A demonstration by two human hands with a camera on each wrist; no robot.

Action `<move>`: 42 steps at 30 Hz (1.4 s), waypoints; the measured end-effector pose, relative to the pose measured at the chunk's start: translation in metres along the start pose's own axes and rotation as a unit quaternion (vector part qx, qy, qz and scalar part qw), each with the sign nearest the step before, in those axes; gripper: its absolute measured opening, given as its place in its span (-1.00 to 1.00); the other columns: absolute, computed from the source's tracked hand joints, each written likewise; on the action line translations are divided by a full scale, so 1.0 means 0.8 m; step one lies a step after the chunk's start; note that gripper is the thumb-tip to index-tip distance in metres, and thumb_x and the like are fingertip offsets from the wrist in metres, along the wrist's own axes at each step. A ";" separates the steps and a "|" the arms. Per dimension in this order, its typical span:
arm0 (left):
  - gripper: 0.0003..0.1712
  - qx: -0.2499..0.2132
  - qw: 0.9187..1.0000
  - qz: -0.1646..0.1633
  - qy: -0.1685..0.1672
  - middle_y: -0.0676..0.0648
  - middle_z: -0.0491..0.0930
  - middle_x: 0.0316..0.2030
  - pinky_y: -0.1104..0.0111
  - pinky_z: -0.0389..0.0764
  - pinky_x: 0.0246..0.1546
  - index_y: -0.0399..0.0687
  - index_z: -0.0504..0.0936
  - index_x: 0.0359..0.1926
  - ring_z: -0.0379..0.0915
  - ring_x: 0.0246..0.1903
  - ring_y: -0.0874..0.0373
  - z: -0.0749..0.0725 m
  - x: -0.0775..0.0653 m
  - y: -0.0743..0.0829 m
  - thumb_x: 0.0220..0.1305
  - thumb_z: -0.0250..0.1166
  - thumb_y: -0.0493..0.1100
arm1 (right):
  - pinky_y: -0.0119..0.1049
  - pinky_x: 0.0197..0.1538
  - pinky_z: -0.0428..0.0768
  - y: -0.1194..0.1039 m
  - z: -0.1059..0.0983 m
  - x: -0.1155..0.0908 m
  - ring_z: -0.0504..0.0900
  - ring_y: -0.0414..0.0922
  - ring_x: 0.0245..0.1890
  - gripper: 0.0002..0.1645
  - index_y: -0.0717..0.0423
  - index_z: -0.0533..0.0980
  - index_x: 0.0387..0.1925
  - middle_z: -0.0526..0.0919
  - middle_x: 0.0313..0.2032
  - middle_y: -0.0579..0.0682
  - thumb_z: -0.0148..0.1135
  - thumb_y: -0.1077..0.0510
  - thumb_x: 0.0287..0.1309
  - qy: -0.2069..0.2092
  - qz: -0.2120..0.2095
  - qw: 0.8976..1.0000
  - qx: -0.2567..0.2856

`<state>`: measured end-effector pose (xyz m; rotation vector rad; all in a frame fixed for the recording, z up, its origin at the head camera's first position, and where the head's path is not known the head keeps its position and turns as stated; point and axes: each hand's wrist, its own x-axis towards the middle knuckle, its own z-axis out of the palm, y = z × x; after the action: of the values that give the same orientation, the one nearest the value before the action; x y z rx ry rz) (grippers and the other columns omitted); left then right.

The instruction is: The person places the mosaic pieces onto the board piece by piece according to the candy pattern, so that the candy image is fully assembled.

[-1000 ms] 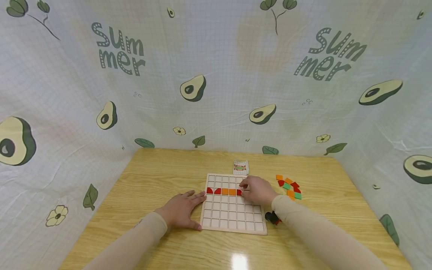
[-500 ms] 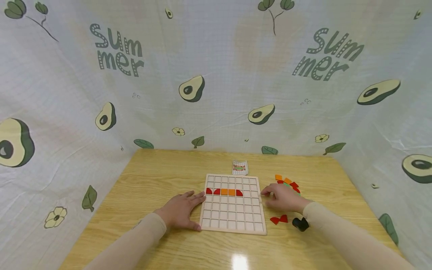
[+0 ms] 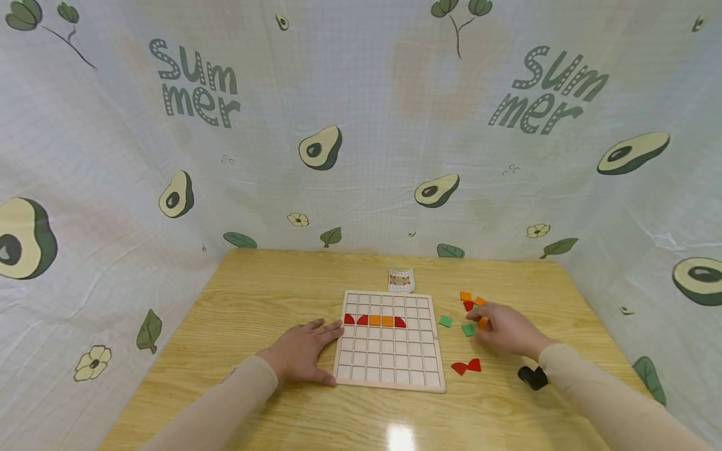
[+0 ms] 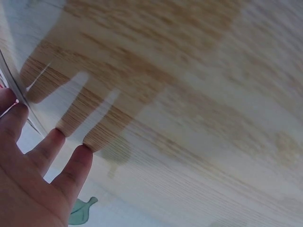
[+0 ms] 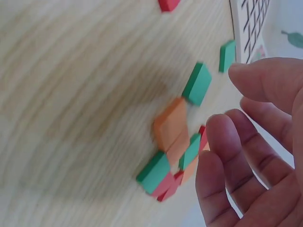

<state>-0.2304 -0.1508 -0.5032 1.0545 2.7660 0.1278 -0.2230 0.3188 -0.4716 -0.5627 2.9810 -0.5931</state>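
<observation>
Touched the grid board [image 3: 389, 361] at left with outspread left hand [image 3: 303, 351]; hovered — with unclenched right hand [image 3: 509, 329] — by tiles [image 3: 468, 329] right of the board.

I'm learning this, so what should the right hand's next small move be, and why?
The right hand should probably pinch one of the two red pieces right of the board: its fingers look empty, those pieces lie apart from the pile, and the coloured row has bare cells at its right end.
</observation>
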 end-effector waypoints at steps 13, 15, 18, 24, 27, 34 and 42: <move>0.22 -0.007 1.000 -0.002 -0.004 0.16 0.07 0.52 -0.15 0.32 0.23 0.17 0.17 0.55 0.04 0.45 -0.13 -0.002 -0.001 0.000 -0.02 0.17 0.66 | -0.15 -0.29 0.52 0.034 -0.005 0.019 0.45 -0.16 -0.43 -0.68 0.21 0.65 -0.05 0.66 -0.19 0.01 0.40 0.22 0.13 0.014 0.011 1.000 -0.012; 0.22 -0.010 1.000 -0.003 -0.006 0.15 0.07 0.52 -0.15 0.31 0.23 0.17 0.17 0.55 0.04 0.45 -0.13 -0.003 -0.001 0.000 -0.02 0.17 0.66 | -0.18 -0.30 0.49 0.033 -0.004 0.018 0.44 -0.16 -0.43 -0.68 0.18 0.65 -0.04 0.66 -0.18 -0.01 0.38 0.24 0.13 0.005 0.014 1.000 -0.003; 0.22 -0.011 1.000 -0.003 -0.007 0.15 0.08 0.52 -0.16 0.31 0.23 0.16 0.18 0.55 0.04 0.45 -0.14 -0.003 -0.001 0.000 -0.02 0.18 0.65 | -0.23 -0.33 0.47 0.025 -0.003 0.014 0.42 -0.17 -0.44 -0.67 0.14 0.66 -0.03 0.65 -0.17 -0.03 0.36 0.27 0.12 -0.006 0.014 1.000 0.013; 0.23 -0.009 1.000 -0.003 -0.006 0.16 0.08 0.52 -0.15 0.31 0.23 0.17 0.17 0.55 0.04 0.45 -0.14 -0.002 -0.001 -0.001 -0.03 0.15 0.67 | -0.36 -0.39 0.47 0.001 0.000 -0.008 0.41 -0.28 -0.50 -0.65 0.09 0.66 -0.01 0.66 -0.18 -0.11 0.43 0.21 0.12 -0.039 -0.017 0.998 0.039; 0.23 -0.008 1.000 -0.002 -0.006 0.16 0.08 0.52 -0.15 0.31 0.23 0.17 0.16 0.55 0.04 0.45 -0.14 -0.002 0.000 -0.001 -0.03 0.15 0.68 | -0.38 -0.43 0.47 -0.009 0.002 -0.024 0.42 -0.31 -0.54 -0.60 0.05 0.65 0.01 0.63 -0.22 -0.18 0.48 0.10 0.11 -0.079 -0.033 0.995 0.055; 0.21 -0.012 1.000 -0.002 -0.006 0.14 0.08 0.52 -0.17 0.29 0.24 0.14 0.18 0.55 0.04 0.45 -0.15 -0.006 -0.003 0.001 -0.01 0.18 0.64 | -0.38 -0.43 0.46 -0.006 0.014 -0.044 0.42 -0.35 -0.52 -0.62 -0.11 0.64 -0.07 0.55 -0.19 -0.26 0.52 0.02 0.04 -0.112 -0.070 0.990 0.051; 0.20 -0.018 1.000 0.005 -0.004 0.10 0.11 0.51 -0.18 0.30 0.23 0.10 0.19 0.54 0.05 0.44 -0.18 -0.008 -0.005 0.005 0.01 0.21 0.61 | -0.40 -0.40 0.45 -0.003 0.023 -0.044 0.38 -0.38 -0.47 -0.75 -0.11 0.67 -0.14 0.56 -0.21 -0.29 0.44 0.15 0.11 -0.064 -0.082 0.994 -0.006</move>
<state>-0.2264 -0.1504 -0.4958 1.0578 2.7404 0.1734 -0.1872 0.3229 -0.4889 -0.8213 2.8378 -0.5280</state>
